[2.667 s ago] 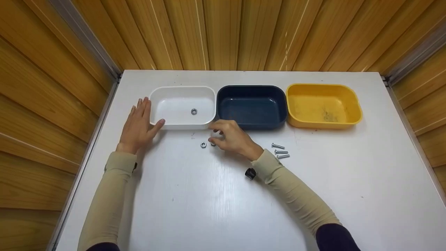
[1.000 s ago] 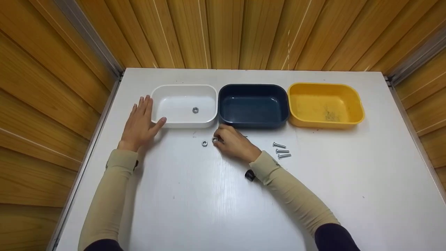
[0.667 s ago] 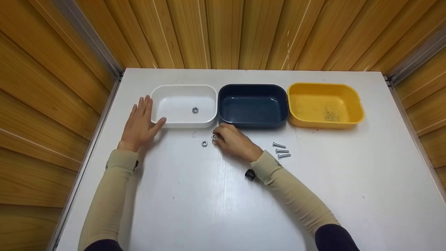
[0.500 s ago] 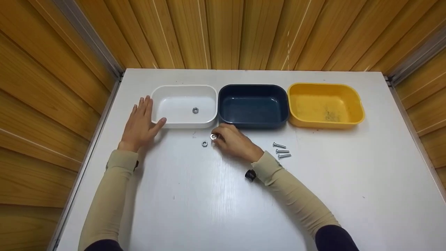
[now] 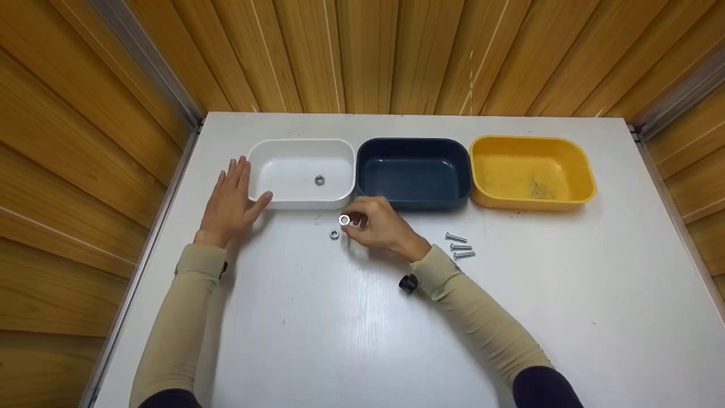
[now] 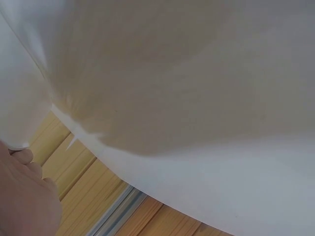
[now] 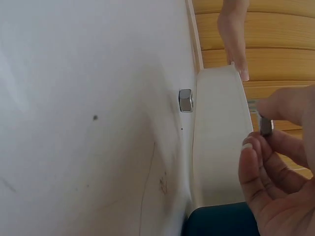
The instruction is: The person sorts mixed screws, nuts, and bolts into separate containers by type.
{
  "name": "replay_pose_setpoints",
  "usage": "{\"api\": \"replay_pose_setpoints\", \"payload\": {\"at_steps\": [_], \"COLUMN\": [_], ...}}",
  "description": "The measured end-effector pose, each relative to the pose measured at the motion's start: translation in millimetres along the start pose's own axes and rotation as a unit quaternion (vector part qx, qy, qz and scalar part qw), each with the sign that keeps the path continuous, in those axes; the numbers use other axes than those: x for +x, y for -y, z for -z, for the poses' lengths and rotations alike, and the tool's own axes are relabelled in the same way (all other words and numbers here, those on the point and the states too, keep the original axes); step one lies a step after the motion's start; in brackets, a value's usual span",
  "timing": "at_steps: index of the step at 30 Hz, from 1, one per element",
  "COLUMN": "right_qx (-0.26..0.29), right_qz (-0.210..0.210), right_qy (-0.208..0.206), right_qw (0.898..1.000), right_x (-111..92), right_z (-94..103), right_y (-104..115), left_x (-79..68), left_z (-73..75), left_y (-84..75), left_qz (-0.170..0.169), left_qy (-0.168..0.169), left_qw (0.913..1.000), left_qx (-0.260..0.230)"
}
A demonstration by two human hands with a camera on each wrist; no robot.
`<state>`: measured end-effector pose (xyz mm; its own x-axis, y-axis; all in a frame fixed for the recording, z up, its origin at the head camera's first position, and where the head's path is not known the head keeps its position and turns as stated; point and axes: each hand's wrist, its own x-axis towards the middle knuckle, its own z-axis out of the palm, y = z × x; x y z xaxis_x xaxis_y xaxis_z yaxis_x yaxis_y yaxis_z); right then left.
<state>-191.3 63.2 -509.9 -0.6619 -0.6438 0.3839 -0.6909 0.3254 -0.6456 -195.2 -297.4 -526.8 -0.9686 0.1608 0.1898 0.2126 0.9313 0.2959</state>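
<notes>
Between thumb and fingers my right hand [image 5: 382, 226] pinches a steel hex nut [image 5: 344, 220], held just above the table in front of the white bin. In the right wrist view the pinched nut [image 7: 265, 126] shows edge-on. Another nut [image 5: 334, 234] lies on the table just below it. My left hand [image 5: 229, 201] rests with straight fingers against the left end of the white bin [image 5: 300, 204], its thumb on the front rim. One nut [image 5: 319, 180] lies inside that bin. The left wrist view shows only part of the left hand [image 6: 29, 196].
A dark blue bin [image 5: 414, 204] and a yellow bin [image 5: 532, 203] stand in a row right of the white one. Several bolts [image 5: 461, 247] lie on the white table [image 5: 340, 340] right of my right hand. Wood-patterned walls [image 5: 362, 56] enclose the table.
My right hand has taken a nut from the table and lifted it slightly, turning it to face up, and moved a little left. The left hand has stayed at the white bin.
</notes>
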Motion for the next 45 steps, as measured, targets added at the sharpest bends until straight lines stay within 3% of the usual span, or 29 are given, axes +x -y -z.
{"api": "replay_pose_setpoints", "payload": {"at_steps": [17, 25, 37, 45], "right_qx": [0.046, 0.017, 0.007, 0.008], "right_qz": [0.032, 0.052, 0.034, 0.007], "right_qy": [-0.021, -0.019, 0.005, 0.008], "right_qw": [0.998, 0.998, 0.999, 1.0], "right_x": [25, 47, 80, 100], "right_z": [3.9, 3.5, -8.8, -11.6], "right_y": [-2, 1, 5, 1], "left_x": [0.5, 1.8, -4.2, 0.8], "left_z": [-2.7, -3.3, -1.8, -1.7], "left_y": [-1.2, -1.1, 4.4, 0.6], "left_qz": [-0.005, -0.003, 0.0, -0.007], "left_qy": [-0.009, -0.011, -0.009, -0.012], "left_qw": [0.9999, 0.9999, 0.9999, 0.9998], "left_qx": [-0.002, -0.005, -0.01, -0.014]}}
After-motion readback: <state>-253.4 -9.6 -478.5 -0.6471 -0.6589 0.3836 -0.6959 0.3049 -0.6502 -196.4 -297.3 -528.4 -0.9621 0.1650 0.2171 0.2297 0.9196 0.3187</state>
